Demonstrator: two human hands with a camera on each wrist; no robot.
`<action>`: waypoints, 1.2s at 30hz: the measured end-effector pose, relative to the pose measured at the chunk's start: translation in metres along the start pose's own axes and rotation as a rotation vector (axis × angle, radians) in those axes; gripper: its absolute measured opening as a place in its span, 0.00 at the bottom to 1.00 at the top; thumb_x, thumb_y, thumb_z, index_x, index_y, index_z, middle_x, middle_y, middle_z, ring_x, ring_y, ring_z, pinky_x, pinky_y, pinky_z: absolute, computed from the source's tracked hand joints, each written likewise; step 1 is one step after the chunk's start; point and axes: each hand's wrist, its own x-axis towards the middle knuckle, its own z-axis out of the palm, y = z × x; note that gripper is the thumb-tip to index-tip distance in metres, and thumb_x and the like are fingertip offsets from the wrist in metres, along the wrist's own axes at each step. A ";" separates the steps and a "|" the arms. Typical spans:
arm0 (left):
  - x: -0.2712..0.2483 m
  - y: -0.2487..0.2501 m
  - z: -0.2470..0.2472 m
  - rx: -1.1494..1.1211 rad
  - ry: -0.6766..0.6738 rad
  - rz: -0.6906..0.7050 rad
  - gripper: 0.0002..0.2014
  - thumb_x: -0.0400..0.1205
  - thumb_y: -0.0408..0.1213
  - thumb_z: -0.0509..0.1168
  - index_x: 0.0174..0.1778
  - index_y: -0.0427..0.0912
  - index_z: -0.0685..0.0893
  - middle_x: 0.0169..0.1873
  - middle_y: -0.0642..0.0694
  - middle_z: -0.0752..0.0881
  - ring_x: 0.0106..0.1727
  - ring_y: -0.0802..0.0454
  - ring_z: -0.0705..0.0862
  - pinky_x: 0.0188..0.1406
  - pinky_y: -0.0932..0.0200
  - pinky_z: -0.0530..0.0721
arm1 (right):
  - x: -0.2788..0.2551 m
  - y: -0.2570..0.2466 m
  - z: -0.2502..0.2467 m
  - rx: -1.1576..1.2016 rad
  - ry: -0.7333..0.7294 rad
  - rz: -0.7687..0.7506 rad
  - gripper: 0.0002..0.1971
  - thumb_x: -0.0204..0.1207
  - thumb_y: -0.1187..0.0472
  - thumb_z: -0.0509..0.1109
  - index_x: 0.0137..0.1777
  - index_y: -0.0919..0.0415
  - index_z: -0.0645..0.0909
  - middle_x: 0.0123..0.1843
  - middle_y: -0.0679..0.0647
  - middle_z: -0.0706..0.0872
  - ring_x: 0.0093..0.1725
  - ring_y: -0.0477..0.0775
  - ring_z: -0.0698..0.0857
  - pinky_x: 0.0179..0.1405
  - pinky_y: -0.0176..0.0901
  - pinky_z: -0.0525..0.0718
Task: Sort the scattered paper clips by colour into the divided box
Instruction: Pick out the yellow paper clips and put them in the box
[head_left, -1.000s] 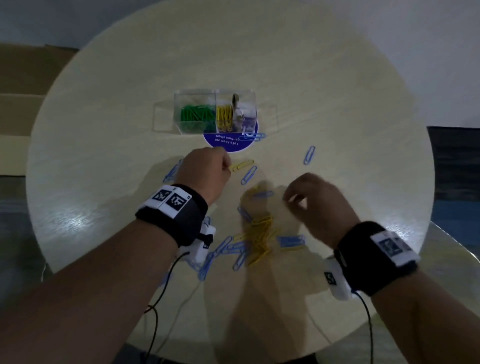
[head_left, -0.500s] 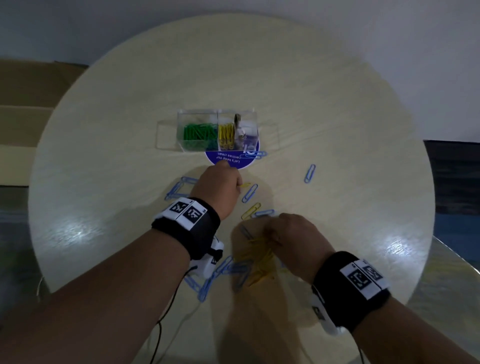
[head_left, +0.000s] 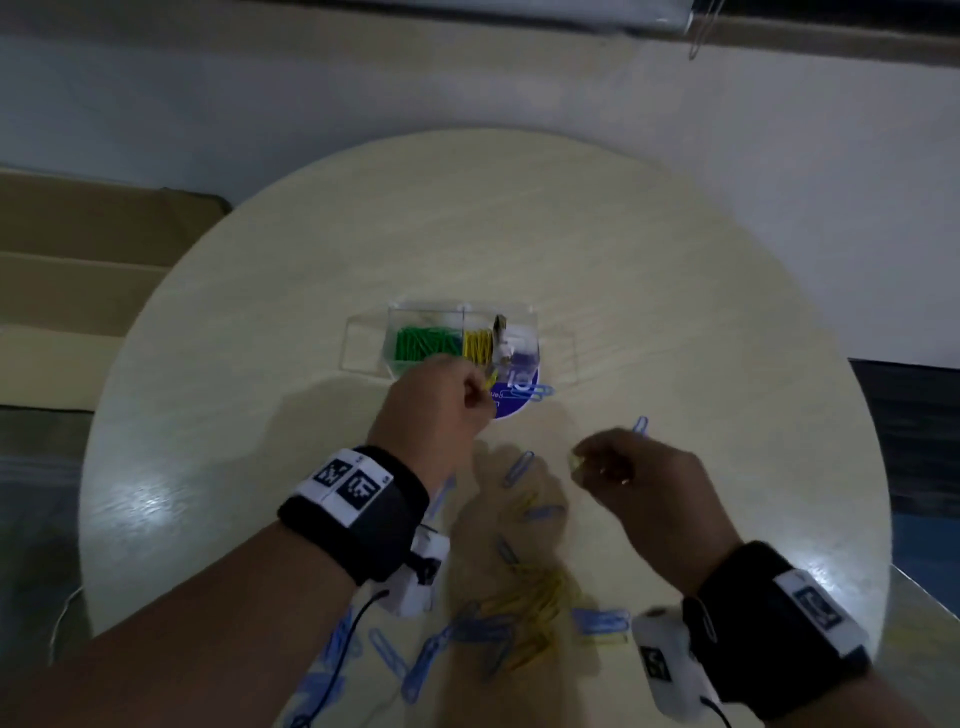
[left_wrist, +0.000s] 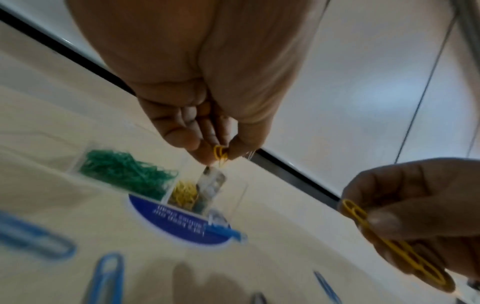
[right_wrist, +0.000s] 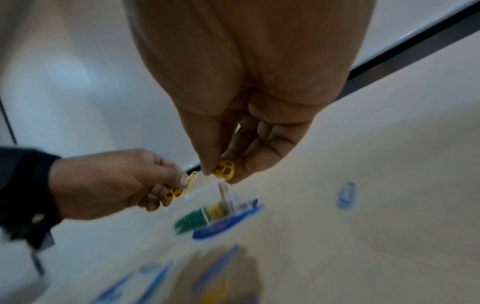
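The clear divided box (head_left: 415, 312) stands mid-table with green clips (head_left: 423, 343) in its left cell and yellow clips (head_left: 477, 345) in the middle one. My left hand (head_left: 441, 400) hovers just in front of the box and pinches yellow paper clips (left_wrist: 221, 154) between thumb and fingers. My right hand (head_left: 618, 478) is raised to the right and nearer me, pinching yellow paper clips (right_wrist: 225, 169) too. On the table near me lie a yellow clip pile (head_left: 535, 608) and several blue clips (head_left: 600, 621).
A round blue sticker (head_left: 511, 402) lies under the box's front right corner, with blue clips (head_left: 540, 391) on it. One blue clip (head_left: 640, 426) lies apart at the right. The round table's edge (head_left: 104, 415) curves left; cardboard boxes (head_left: 78, 260) stand beyond it.
My left hand moved forward to the box with yellow clips. My right hand dipped to the yellow pile, then rose to the right with yellow clips in it. The head view tilted up.
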 end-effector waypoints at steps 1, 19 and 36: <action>0.009 0.001 -0.003 -0.040 0.057 -0.014 0.00 0.75 0.33 0.70 0.39 0.41 0.86 0.36 0.46 0.84 0.38 0.47 0.82 0.40 0.55 0.81 | 0.011 -0.007 -0.004 0.078 0.036 0.017 0.09 0.68 0.63 0.79 0.45 0.49 0.85 0.32 0.44 0.88 0.31 0.38 0.84 0.32 0.25 0.76; 0.014 -0.030 -0.045 0.001 0.132 -0.056 0.07 0.84 0.41 0.63 0.51 0.46 0.86 0.45 0.52 0.84 0.44 0.54 0.81 0.45 0.62 0.75 | 0.110 -0.055 0.022 -0.050 0.110 0.047 0.11 0.75 0.56 0.71 0.56 0.53 0.88 0.53 0.49 0.91 0.54 0.49 0.87 0.50 0.32 0.76; -0.160 -0.053 0.032 0.380 -0.409 0.520 0.16 0.81 0.39 0.62 0.65 0.49 0.79 0.69 0.52 0.79 0.56 0.43 0.79 0.52 0.43 0.81 | -0.080 0.029 0.067 -0.357 -0.241 -0.231 0.21 0.64 0.61 0.70 0.60 0.52 0.84 0.53 0.54 0.86 0.47 0.63 0.81 0.51 0.47 0.77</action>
